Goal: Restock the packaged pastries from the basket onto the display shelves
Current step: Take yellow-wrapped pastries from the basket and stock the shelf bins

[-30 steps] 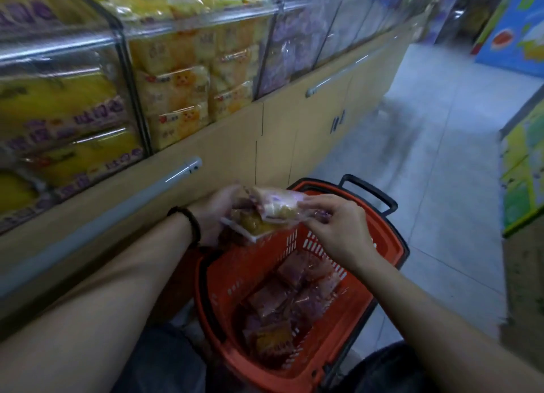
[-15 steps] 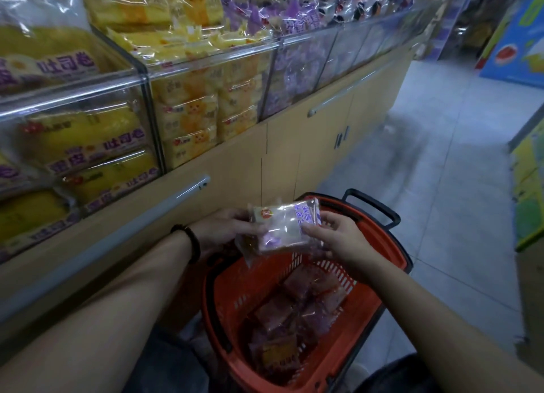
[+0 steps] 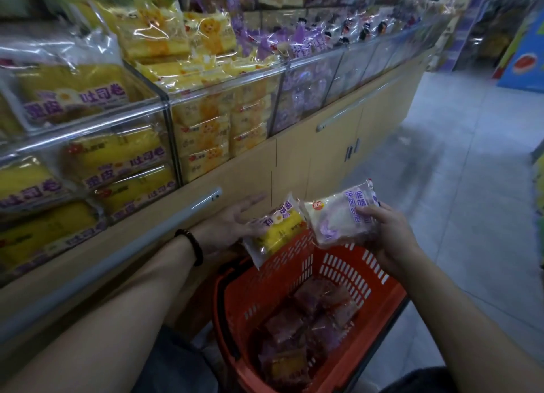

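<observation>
The display shelves (image 3: 223,93) run from the left edge to the upper right of the frame as clear-fronted bins with open tops. Three are plain to see; those farther off blur together. The left one holds yellow rolls with purple lettering, the middle one yellow packets with a bear face, and the third purple packets. All are heaped to or above their front rims. Below them a tan cabinet (image 3: 297,169) carries a silver rail (image 3: 132,245). Grey floor (image 3: 459,172) lies open across the right of the frame.

At lower centre stands one orange basket (image 3: 282,275) with slotted walls, its top open. The packaged pastries (image 3: 312,325) in its bottom are dim and overlapping, at least six, in clear wrap.

Two packets are held above the basket's far rim, their near edges touching. The left hand (image 3: 235,219) holds the yellow packet (image 3: 278,230) by its left edge, its upper fingers stretched straight toward the cabinet. The grip itself is partly hidden. The right hand (image 3: 388,236) curls around the right side of the white-and-purple packet (image 3: 338,216), thumb on its face. One dark bracelet (image 3: 191,245) circles the left wrist.
</observation>
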Demonstrator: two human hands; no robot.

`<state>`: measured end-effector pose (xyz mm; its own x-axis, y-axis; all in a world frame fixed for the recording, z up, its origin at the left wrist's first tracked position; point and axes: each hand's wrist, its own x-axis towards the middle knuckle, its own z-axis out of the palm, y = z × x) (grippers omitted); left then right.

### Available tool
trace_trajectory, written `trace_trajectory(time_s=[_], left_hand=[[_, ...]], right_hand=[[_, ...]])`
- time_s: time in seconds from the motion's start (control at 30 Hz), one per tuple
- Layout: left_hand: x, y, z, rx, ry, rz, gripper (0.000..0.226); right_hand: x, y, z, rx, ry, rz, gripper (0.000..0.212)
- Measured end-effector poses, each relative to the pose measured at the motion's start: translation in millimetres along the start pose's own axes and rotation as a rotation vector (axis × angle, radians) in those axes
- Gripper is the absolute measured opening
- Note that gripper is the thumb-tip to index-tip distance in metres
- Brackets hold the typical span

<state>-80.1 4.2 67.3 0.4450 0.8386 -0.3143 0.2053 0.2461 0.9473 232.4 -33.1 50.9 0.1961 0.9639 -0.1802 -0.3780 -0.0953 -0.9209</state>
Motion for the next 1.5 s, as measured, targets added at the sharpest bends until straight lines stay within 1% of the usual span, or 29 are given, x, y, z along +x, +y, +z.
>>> trace_trajectory(time_s=[0.03,0.07,0.13,0.2,0.27,0.3,0.37,0.43,0.53,0.57,0.67,0.7,0.73,0.8,0.83,0.9,0.93,1.03,1.1,1.17,1.23,1.3,1.33,1.4,1.5], left_hand=[[-2,1,2,-0.001,-0.012,-0.025,0.093],[-4,1,3,-0.018,-0.032,-0.046,0.094],[-10,2,9,-0.042,-0.054,-0.040,0.089],[-15,5,14,-0.126,0.002,-0.010,0.086],[-23,11,23,-0.294,0.026,0.004,0.075],[-30,14,28,-0.347,0.024,0.026,0.064],[-42,17,36,-0.353,0.118,0.090,0.046],[-57,22,43,-0.330,0.248,0.169,0.043],[-79,39,53,-0.323,0.377,0.267,0.027],[-86,46,56,-0.321,0.410,0.292,0.028],[-109,66,58,-0.344,0.464,0.362,0.053],[-119,72,57,-0.365,0.454,0.362,0.056],[-129,77,54,-0.390,0.428,0.354,0.054],[-152,88,47,-0.424,0.352,0.354,0.043],[-164,94,43,-0.412,0.339,0.360,0.038],[-188,105,36,-0.314,0.396,0.384,0.032],[-200,111,33,-0.210,0.459,0.411,0.030],[-237,128,16,0.303,0.705,0.496,0.033],[-261,140,4,0.542,0.799,0.490,0.045],[-283,154,-8,0.656,0.888,0.460,0.055],[-304,168,-22,0.745,0.964,0.455,0.054],[-323,184,-39,0.763,1.011,0.454,0.050],[-331,190,-48,0.770,1.024,0.427,0.049],[-340,198,-67,0.859,1.078,0.326,0.051],[-341,197,-90,0.975,1.138,0.209,0.055]], right_hand=[[-1,-2,1,0.011,-0.015,-0.001,0.017],[-4,-4,3,0.027,-0.036,-0.001,0.023],[-9,-9,7,0.065,-0.082,-0.005,0.036],[-15,-14,11,0.078,-0.133,-0.012,0.038],[-21,-18,18,0.095,-0.186,-0.015,0.041],[-23,-19,21,0.103,-0.213,-0.012,0.045],[-28,-21,30,0.132,-0.267,-0.001,0.047],[-36,-20,41,0.172,-0.292,0.026,0.042],[-55,-16,64,0.211,-0.337,0.083,0.046],[-63,-15,72,0.232,-0.361,0.092,0.044],[-84,-22,95,0.314,-0.354,0.074,0.043],[-90,-26,102,0.339,-0.348,0.056,0.043],[-96,-32,109,0.360,-0.352,0.032,0.043],[-106,-46,121,0.366,-0.361,-0.016,0.041],[-110,-54,128,0.354,-0.367,-0.039,0.038],[-116,-67,141,0.320,-0.386,-0.073,0.034],[-119,-74,148,0.304,-0.401,-0.090,0.034],[-127,-96,173,0.238,-0.486,-0.141,0.035],[-133,-111,192,0.186,-0.573,-0.191,0.030],[-137,-123,215,0.137,-0.651,-0.246,0.029],[-140,-133,241,0.126,-0.710,-0.279,0.030],[-143,-143,269,0.127,-0.764,-0.296,0.030],[-144,-147,283,0.114,-0.781,-0.303,0.030],[-146,-153,309,0.057,-0.802,-0.339,0.027],[-144,-151,339,-0.035,-0.785,-0.377,0.026]])
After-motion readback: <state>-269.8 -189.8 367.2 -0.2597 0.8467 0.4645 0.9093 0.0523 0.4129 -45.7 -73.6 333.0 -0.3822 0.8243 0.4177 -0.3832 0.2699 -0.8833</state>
